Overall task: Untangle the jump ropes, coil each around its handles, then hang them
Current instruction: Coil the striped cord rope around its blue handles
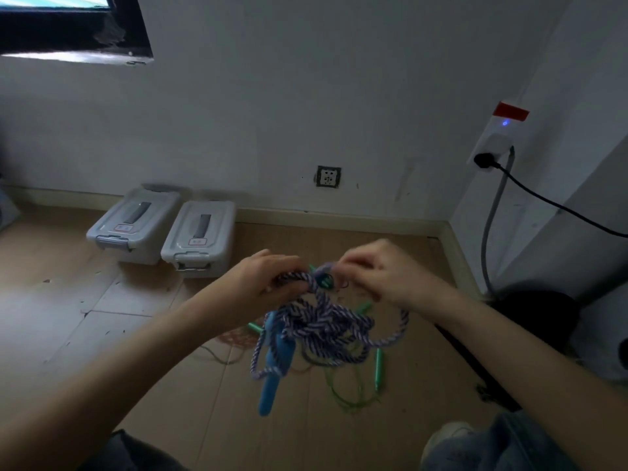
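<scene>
Both grips close on the purple-white braided rope (326, 324): the left hand (268, 283) grasps its top strands, the right hand (377, 270) pinches a loop. Its tangle and blue handle (272, 379) hang above green ropes (353, 389) on the floor (136, 334).

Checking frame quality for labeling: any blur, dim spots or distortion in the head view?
Head view: dim overall, window blown out; right hand motion-blurred, left hand sharper; purple rope readable, green rope on the floor faint; wide-angle bends the baseboard.
</scene>
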Demonstrator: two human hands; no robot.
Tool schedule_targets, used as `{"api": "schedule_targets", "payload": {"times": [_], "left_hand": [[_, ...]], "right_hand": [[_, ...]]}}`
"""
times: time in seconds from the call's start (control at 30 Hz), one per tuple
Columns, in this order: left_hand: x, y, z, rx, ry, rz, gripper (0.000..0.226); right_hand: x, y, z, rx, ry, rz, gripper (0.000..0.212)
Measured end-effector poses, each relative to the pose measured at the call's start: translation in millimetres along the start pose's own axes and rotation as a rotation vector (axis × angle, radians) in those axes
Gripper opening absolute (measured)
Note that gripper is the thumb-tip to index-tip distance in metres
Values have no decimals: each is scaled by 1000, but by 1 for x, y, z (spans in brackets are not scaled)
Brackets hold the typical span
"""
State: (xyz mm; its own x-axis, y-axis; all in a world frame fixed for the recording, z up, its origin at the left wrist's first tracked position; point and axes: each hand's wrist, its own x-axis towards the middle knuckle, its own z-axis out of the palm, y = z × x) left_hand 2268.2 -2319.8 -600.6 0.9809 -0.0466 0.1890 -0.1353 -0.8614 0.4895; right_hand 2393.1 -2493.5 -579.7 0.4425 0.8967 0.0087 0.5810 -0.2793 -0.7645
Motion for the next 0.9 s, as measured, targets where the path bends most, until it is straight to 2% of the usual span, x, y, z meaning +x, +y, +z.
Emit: {"api": "schedule_targets", "payload": {"times": [0.07, 0.1, 0.13, 0.17, 0.2, 0.23, 0.27, 0.3, 0.37, 0.43, 0.47, 0.53, 0.57, 0.6, 0.67, 0.7, 0.8, 0.83, 0.87, 0.9], "left_hand": [[-5, -9, -3, 56, -12, -51, 19], [-8, -13, -3, 88, -26, -72, 21], [-10, -15, -2, 100, -30, -90, 22], [-10, -15, -2, 94, -24, -96, 22], [-10, -12, -2, 81, -16, -83, 21], [-8, -9, -2, 71, -16, -57, 19], [-5, -4, -3, 71, -30, -28, 17], [-3, 0, -5, 83, -53, 3, 16], [-1, 7, -8, 132, -77, 66, 18], [-1, 14, -9, 187, -61, 123, 21], [-1, 18, -10, 197, -48, 157, 22], [0, 21, -11, 180, -25, 201, 21], [0, 20, -11, 170, -23, 192, 23], [-1, 18, -11, 158, -22, 175, 26], [-1, 14, -12, 131, -4, 140, 38], [-2, 12, -13, 118, 9, 118, 43], [-6, 1, -16, 143, 57, 57, 50], [-8, -3, -18, 154, 58, 27, 51], [-10, -6, -19, 157, 59, -1, 52], [-11, -8, -20, 154, 65, -20, 50]], "right_hand": [[0, 7, -21, 333, 381, 171, 26], [-2, 12, -30, 462, 520, 236, 26], [-2, 15, -36, 484, 535, 285, 23], [-3, 16, -37, 400, 418, 321, 17], [-3, 15, -32, 250, 229, 351, 10], [-3, 15, -22, 53, 71, 365, 23], [-3, 15, -13, -147, -4, 355, 46], [-3, 11, -5, -324, 39, 319, 69], [-5, 0, 3, -638, 264, 108, 100], [-5, -5, 5, -898, 284, -96, 104], [-4, -7, 6, -938, 187, -121, 94], [-5, -7, 13, -743, -69, -63, 51], [-4, -6, 15, -583, -157, -45, 27], [-3, -4, 15, -439, -186, -47, 15], [-3, -1, 11, -226, -134, -44, 24], [-1, 1, 8, -95, -36, -8, 27], [3, 18, -15, 305, 533, 219, 31], [3, 24, -23, 312, 628, 300, 33], [3, 29, -27, 178, 606, 376, 35], [2, 35, -26, -56, 474, 455, 36]]}}
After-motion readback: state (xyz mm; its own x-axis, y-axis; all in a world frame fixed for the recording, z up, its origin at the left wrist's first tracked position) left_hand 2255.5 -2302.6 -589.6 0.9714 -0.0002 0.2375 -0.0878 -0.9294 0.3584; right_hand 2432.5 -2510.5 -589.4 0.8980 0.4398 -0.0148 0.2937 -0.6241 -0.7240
